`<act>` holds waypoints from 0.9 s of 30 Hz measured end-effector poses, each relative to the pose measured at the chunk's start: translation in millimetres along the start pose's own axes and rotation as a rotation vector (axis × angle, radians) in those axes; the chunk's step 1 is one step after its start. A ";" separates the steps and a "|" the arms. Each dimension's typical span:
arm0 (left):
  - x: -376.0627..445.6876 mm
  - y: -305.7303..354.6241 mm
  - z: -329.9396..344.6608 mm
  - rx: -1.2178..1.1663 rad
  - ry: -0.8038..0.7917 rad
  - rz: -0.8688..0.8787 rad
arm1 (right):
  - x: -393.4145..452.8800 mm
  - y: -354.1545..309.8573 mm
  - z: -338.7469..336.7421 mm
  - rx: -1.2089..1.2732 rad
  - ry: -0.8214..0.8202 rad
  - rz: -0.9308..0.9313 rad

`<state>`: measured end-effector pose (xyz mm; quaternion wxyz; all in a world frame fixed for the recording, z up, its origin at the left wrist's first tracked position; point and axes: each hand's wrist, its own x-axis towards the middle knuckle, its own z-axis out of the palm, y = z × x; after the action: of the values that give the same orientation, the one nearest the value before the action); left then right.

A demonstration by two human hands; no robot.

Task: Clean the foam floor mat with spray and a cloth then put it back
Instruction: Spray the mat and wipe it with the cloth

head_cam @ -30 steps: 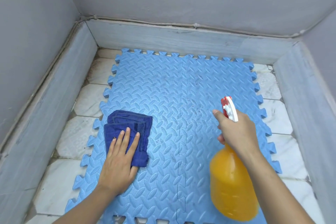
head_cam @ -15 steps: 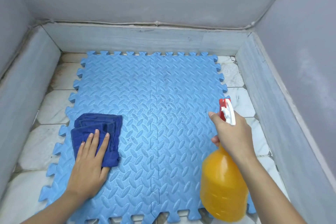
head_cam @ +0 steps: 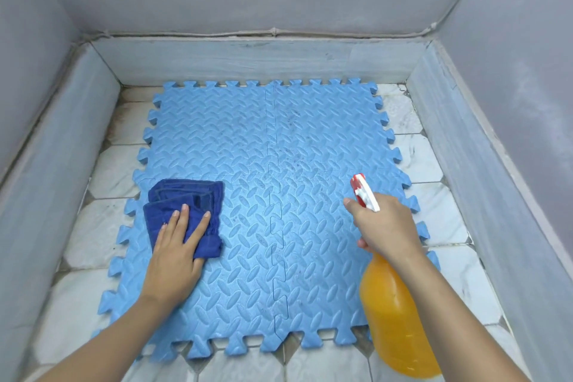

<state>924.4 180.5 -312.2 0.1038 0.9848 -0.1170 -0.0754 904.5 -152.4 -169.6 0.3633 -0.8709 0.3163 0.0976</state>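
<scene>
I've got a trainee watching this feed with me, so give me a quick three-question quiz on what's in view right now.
1. True or false: the left hand lies flat on the folded dark blue cloth.
2. Which does the right hand hold? A) a brush B) an orange spray bottle C) a sponge
3. Fill in: the blue foam mat lies on a pale ____ floor.

Key: 1 true; 2 B, its red and white nozzle pointing over the mat; 3 tiled.
</scene>
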 end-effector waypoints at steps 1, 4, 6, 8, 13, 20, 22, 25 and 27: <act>2.4 1.1 -2.8 -0.031 0.022 -0.009 | -1.1 -1.4 3.6 -0.021 -0.010 -0.014; 11.3 9.2 -21.5 -0.260 0.100 -0.136 | -9.5 -3.2 13.8 -0.077 -0.030 -0.080; 14.6 10.8 -37.1 -0.389 0.157 -0.221 | -19.9 -5.1 23.9 -0.151 -0.079 -0.161; 16.8 8.9 -51.2 -0.460 0.242 -0.272 | -32.7 -7.8 36.0 -0.240 -0.153 -0.242; 15.4 0.9 -76.8 -0.680 0.436 -0.498 | -63.8 -12.1 61.8 -0.295 -0.290 -0.346; 16.0 -15.1 -91.0 -0.660 0.510 -0.547 | -96.7 -8.1 97.4 -0.346 -0.430 -0.459; 16.4 -16.5 -93.7 -0.664 0.524 -0.525 | -103.7 -4.2 105.9 -0.360 -0.466 -0.468; 13.5 -17.6 -92.2 -0.659 0.497 -0.455 | -111.0 2.5 111.3 -0.401 -0.524 -0.471; 10.2 -19.4 -84.8 -0.603 0.411 -0.361 | -114.8 6.4 110.6 -0.411 -0.568 -0.457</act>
<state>953.1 212.3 -235.7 0.3941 0.9096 0.1081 0.0752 817.5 -23.8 -206.6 0.2669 -0.9115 -0.0240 0.3119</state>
